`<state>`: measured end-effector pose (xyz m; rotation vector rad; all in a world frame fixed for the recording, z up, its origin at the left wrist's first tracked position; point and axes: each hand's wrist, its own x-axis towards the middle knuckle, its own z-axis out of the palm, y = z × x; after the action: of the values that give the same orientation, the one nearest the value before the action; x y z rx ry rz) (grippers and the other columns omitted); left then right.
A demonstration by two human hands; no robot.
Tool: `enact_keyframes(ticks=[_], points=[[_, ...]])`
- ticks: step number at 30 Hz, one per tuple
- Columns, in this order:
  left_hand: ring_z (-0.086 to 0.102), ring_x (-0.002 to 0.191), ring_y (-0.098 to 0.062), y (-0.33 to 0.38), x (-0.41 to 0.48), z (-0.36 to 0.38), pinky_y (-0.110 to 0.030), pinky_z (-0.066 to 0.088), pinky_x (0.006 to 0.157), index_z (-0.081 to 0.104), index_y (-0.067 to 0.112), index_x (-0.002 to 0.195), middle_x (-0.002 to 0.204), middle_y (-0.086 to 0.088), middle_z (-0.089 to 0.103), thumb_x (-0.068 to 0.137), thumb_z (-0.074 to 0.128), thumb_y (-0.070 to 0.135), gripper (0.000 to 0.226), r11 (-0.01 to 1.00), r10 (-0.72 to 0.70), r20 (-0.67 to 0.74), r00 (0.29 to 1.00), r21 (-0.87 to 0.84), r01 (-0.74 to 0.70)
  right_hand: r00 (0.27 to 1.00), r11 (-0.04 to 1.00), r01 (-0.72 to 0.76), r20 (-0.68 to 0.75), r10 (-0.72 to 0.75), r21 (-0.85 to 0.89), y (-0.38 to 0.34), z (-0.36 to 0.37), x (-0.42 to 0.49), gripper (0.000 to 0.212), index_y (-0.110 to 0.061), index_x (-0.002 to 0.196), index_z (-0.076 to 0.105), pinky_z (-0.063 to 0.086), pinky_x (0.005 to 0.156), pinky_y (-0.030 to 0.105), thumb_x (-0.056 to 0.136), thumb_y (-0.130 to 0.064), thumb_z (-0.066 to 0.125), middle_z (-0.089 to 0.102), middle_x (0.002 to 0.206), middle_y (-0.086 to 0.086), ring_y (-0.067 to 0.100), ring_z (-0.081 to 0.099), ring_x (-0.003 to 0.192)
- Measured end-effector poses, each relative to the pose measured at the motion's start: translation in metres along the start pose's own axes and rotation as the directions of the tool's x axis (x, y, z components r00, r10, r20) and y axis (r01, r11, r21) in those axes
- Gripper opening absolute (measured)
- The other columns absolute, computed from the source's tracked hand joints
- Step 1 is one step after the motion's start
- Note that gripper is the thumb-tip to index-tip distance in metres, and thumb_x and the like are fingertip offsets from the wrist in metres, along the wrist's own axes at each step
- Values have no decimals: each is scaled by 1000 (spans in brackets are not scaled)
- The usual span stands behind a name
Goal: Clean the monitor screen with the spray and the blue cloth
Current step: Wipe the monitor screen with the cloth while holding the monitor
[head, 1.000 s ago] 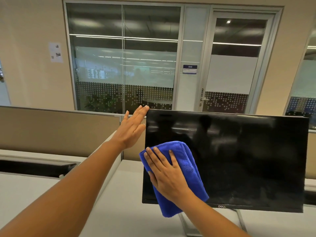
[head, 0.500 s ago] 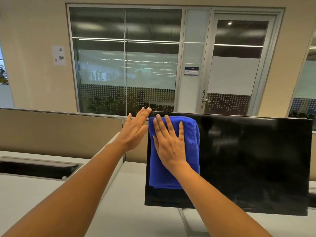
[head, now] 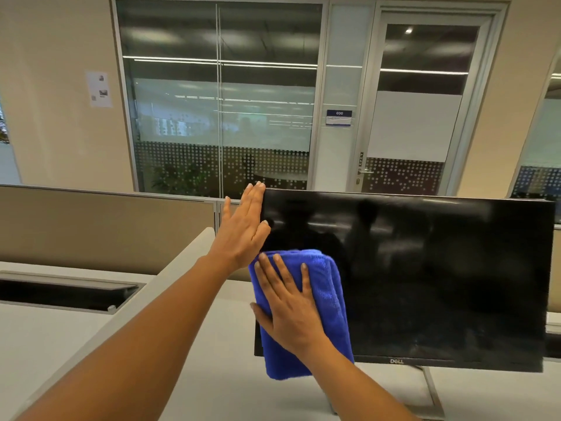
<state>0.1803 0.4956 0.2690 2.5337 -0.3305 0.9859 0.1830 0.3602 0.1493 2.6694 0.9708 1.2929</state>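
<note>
A black monitor (head: 440, 278) with a dark, switched-off screen stands on a metal stand on the desk. My right hand (head: 288, 308) lies flat on the folded blue cloth (head: 331, 302) and presses it against the lower left part of the screen; the cloth's bottom hangs below the monitor's lower edge. My left hand (head: 243, 229) rests on the monitor's upper left edge, fingers straight, thumb touching the screen's front. The spray is nowhere in view.
The grey desk (head: 188, 369) runs under the monitor. A beige partition (head: 100, 229) stands behind and to the left, with a dark cable slot (head: 60, 291) in the neighbouring desk. Glass office walls and a door (head: 419, 107) lie beyond.
My right hand went with the cloth from the lower left of the screen up to its top left corner, then back down to the lower left. The left hand kept its place on the edge.
</note>
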Motion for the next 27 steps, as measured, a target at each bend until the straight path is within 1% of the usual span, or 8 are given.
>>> enact_keyframes(ticks=[3, 7, 10, 12, 14, 18, 21, 27], points=[[-7, 142, -7, 0, 0, 1, -39, -15, 113, -4, 17, 145, 157, 0, 2, 81, 20, 32, 70, 999, 2, -6, 1000, 49, -2, 994, 994, 101, 46, -99, -44, 0, 8, -23, 69, -18, 147, 12, 4, 112, 50, 89, -48, 33, 10, 154, -2, 19, 4, 143], [-7, 142, -10, 3, 1, 0, -38, -16, 110, 1, 15, 146, 156, -1, 1, 82, 21, 37, 71, 978, 7, -65, 998, 209, 7, 981, 979, 182, 78, -176, -86, 4, 11, -42, 66, -18, 146, 15, 3, 111, 49, 87, -45, 31, 14, 153, -2, 19, 12, 141], [-12, 139, -8, 14, 4, 2, -38, -15, 111, -1, 15, 145, 152, 2, -8, 82, 15, 44, 71, 955, 71, -119, 990, 293, -33, 977, 972, 209, 77, -201, -110, 5, 9, -45, 64, -19, 146, 18, 4, 111, 48, 87, -42, 30, 14, 152, -2, 20, 14, 140], [-12, 139, -8, 22, 6, 7, -36, -14, 113, -2, 15, 145, 153, 1, -8, 83, 13, 45, 70, 945, 129, -82, 988, 313, -97, 977, 970, 209, 77, -201, -122, 6, 8, -44, 67, -19, 146, 17, 4, 111, 48, 86, -43, 35, 13, 152, -1, 20, 14, 141], [-11, 139, -9, 28, 8, 12, -33, -12, 114, 0, 13, 145, 156, -3, -1, 87, 17, 42, 67, 947, 147, -43, 988, 295, -128, 981, 973, 190, 70, -182, -129, 8, 7, -44, 69, -18, 146, 14, 3, 111, 49, 85, -42, 37, 12, 152, -1, 21, 10, 142], [2, 144, -17, 36, 10, 16, -26, -3, 115, 10, 8, 145, 155, -10, 13, 86, 28, 34, 66, 983, 115, -72, 991, 148, -104, 996, 991, 83, 27, -80, -105, 24, 4, -47, 69, -19, 146, 14, 4, 112, 49, 83, -38, 36, 12, 153, -2, 19, 5, 142], [3, 144, -19, 38, 10, 15, -26, -1, 115, 12, 7, 144, 154, -12, 14, 84, 29, 32, 68, 991, 97, -70, 993, 101, -90, 1000, 996, 10, -7, -10, -86, 45, 0, -51, 69, -19, 146, 15, 3, 112, 49, 83, -36, 38, 16, 153, -3, 18, 6, 142], [3, 144, -19, 38, 9, 13, -28, -1, 115, 11, 7, 145, 155, -12, 13, 84, 31, 31, 68, 991, 98, -50, 994, 92, -93, 986, 987, -155, -76, 152, -46, 95, -13, -61, 68, -19, 145, 15, 3, 112, 49, 83, -33, 39, 19, 150, -1, 14, 9, 140]])
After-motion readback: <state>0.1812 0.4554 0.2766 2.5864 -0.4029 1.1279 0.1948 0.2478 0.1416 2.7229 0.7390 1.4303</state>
